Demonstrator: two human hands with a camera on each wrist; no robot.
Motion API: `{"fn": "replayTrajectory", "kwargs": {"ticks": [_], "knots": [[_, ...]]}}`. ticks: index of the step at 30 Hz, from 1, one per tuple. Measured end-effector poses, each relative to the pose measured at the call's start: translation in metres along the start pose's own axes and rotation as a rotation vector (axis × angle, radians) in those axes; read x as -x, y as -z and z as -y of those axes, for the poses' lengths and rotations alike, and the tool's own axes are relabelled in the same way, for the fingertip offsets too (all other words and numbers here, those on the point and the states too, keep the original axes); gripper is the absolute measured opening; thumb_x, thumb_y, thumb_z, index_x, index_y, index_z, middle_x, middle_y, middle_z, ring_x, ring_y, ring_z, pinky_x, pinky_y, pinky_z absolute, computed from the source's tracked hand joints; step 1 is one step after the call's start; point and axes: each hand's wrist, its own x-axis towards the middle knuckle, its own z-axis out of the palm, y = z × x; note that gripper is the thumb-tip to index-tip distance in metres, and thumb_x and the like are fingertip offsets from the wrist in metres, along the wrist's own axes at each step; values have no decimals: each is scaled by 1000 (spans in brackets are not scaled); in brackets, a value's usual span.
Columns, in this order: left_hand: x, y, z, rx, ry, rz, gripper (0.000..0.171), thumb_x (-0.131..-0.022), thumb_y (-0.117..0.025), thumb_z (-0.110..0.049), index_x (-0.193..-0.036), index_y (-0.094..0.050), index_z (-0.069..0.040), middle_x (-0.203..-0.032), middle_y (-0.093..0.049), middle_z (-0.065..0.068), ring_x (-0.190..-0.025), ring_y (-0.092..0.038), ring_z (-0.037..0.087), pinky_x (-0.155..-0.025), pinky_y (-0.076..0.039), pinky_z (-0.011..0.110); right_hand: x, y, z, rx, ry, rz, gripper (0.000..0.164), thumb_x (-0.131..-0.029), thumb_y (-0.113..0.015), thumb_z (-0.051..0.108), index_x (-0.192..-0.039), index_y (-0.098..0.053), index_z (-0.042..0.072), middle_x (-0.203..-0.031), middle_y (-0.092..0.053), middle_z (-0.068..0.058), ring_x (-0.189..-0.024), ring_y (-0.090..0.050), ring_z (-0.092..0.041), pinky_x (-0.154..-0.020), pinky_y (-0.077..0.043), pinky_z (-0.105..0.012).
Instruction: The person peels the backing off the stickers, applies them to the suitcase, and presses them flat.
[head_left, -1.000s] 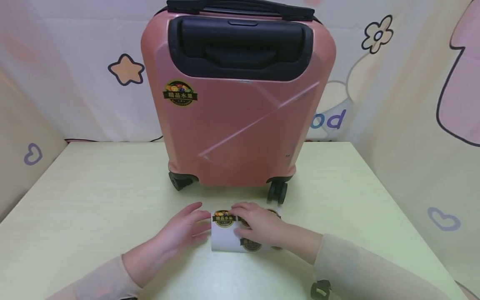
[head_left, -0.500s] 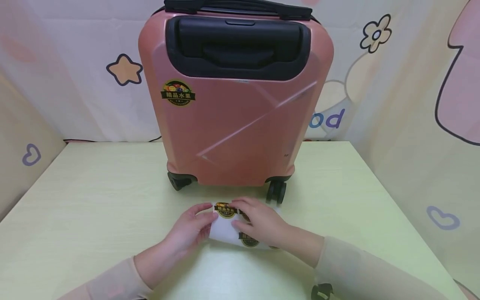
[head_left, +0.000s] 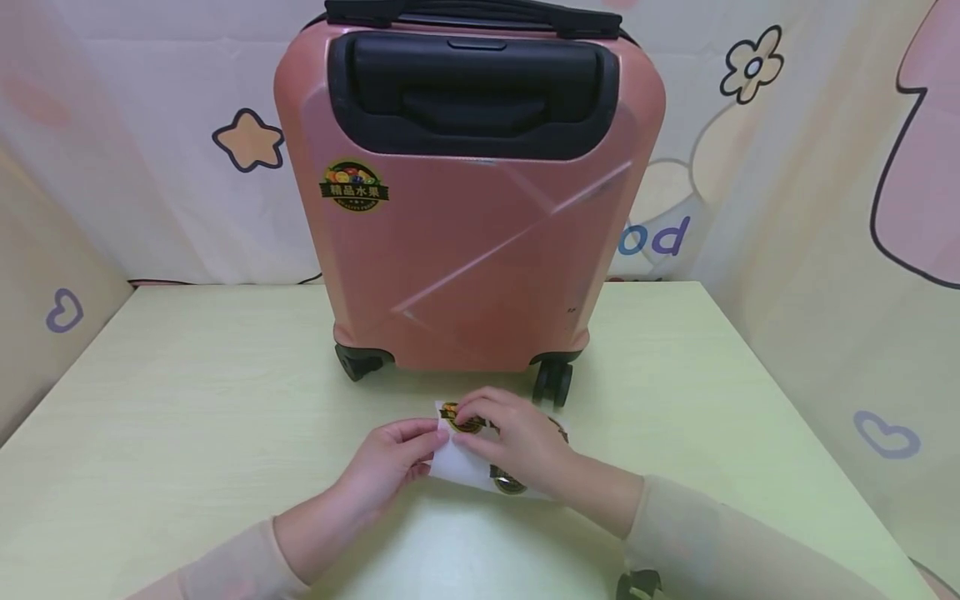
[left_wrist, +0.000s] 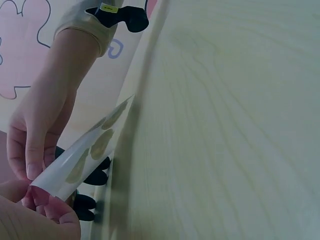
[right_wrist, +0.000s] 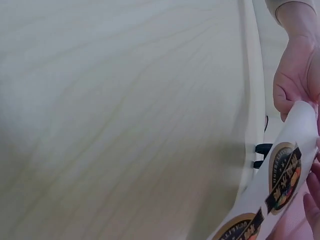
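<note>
A white sheet of round black-and-gold fruit stickers [head_left: 457, 464] is tilted up along its left side in front of the suitcase. My left hand [head_left: 381, 465] pinches its left edge between thumb and fingers. The right hand [head_left: 525, 440] lies over the sheet, fingertips bent at the upper-left sticker [head_left: 472, 426] and thumb just below; I cannot tell whether they pinch it. The right wrist view shows the sheet [right_wrist: 299, 122] curving away from the left hand [right_wrist: 298, 70]. In the left wrist view, the right thumb [left_wrist: 34, 167] comes close to the left fingers.
A pink suitcase [head_left: 480, 250] stands upright on the pale wooden table [head_left: 187, 400], black wheels [head_left: 553, 383] just behind the sheet. A matching fruit sticker [head_left: 355, 186] is on its upper left. Printed cloth [head_left: 172, 167] encloses the back and sides.
My left hand has come in from beside the sheet and taken hold of its left edge, lifting and bending it. The right fingers have curled more toward the upper-left sticker.
</note>
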Motion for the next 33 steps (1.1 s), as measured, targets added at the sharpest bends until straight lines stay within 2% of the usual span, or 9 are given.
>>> {"fn": "replayTrajectory", "kwargs": {"ticks": [2,13,21,28,33], "knots": [[1,0,-1,-5,-3,11,32,-88,-63,-12,-112,-61,8,-88,-66,1,-78,-59,11,-70,-47,24,0,0,-1,-29,20,-22,13,-81,-74,17,-91,-68,12,-101,-64,6,-96,-60,-8,-79,-48,-23],[0,-4,0,28,5,-38,24,-87,-65,-12,-105,-67,4,-94,-66,0,-83,-60,12,-71,-46,26,0,-6,-6,-117,101,-102,11,-78,-75,11,-87,-69,8,-94,-67,3,-91,-62,-9,-76,-49,-21],[2,-4,-1,31,-1,-34,25,-87,-65,-12,-107,-66,4,-96,-66,1,-85,-60,12,-69,-46,25,0,-5,-7,-171,113,-109,8,-79,-74,9,-87,-72,7,-94,-67,2,-91,-63,-10,-70,-52,-29],[5,-5,-6,24,-1,-77,22,-88,-64,-11,-105,-67,3,-93,-66,0,-82,-59,12,-69,-44,28,-2,-1,-7,-218,54,-123,5,-78,-75,8,-82,-73,10,-92,-67,5,-90,-62,-8,-68,-52,-27],[6,-4,-6,23,9,-98,20,-87,-64,-10,-102,-69,3,-82,-60,-1,-74,-53,12,-65,-44,26,-3,2,-7,-268,0,-151,4,-77,-75,7,-80,-73,9,-89,-66,6,-86,-62,-7,-68,-51,-25]]}}
